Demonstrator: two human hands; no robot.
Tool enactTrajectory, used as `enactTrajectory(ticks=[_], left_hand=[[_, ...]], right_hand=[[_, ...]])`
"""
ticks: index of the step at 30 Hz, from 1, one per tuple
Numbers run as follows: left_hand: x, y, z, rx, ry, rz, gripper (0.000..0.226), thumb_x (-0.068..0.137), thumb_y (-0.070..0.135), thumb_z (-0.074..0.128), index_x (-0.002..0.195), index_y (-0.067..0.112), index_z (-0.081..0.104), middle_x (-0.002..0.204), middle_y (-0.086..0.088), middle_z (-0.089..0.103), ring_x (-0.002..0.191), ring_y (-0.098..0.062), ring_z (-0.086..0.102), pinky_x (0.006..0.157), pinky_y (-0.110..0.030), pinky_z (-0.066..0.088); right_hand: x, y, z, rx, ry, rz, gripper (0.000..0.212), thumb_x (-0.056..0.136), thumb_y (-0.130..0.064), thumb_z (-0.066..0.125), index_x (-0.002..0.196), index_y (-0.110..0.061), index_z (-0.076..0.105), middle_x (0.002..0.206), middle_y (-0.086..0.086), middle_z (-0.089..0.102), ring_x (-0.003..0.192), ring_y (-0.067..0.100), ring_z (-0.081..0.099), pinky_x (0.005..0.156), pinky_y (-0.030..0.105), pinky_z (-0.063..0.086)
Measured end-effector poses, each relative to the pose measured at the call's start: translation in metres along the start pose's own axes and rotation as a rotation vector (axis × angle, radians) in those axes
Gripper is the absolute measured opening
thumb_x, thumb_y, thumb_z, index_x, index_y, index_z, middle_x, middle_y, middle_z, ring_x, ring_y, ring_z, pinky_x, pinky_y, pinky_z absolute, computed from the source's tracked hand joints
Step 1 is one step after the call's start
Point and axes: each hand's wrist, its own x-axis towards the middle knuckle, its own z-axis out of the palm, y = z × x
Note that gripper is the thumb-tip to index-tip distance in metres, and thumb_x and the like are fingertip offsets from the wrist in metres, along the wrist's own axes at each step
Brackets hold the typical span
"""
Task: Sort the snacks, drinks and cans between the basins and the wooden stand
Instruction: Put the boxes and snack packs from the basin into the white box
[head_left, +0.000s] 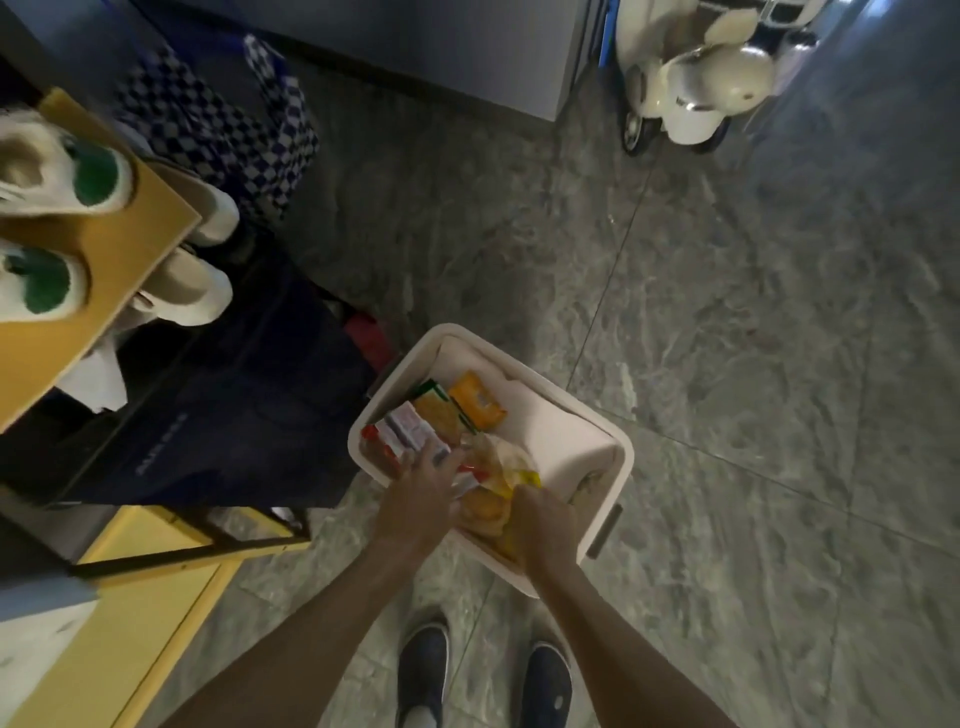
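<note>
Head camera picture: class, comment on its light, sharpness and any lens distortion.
Head view: dim, uneven light, with dark furniture at left; soft throughout, with both hands and the snack packets in the white basin smeared by motion; the wide-angle lens bends the floor tile lines and the toy scooter; a faint sheen lies on the floor top right.

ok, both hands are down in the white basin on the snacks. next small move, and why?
Probably lift the clear yellow snack bag up out of the white basin. The right hand looks closed on its near end, and the left hand rests on the packets beside it, fingers spread. The orange packet and the rest lie loose further in, so nothing seems to pin the bag.
</note>
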Motion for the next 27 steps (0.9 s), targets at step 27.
enactTrajectory(ticks=[27], left_hand=[[-0.289, -0.003, -0.346, -0.622, 0.757, -0.220, 0.060, 0.089, 0.036, 0.083, 0.144, 0.032, 0.058, 0.114, 0.007, 0.074, 0.088, -0.001, 0.069, 0.077, -0.021, 0.057]], right_hand=[[-0.205, -0.108, -0.354, 0.238, 0.479, -0.445, 0.038, 0.103, -0.019, 0.051, 0.067, -0.028, 0.052, 0.064, -0.007, 0.054, 0.058, 0.014, 0.054, 0.060, 0.031, 0.041]])
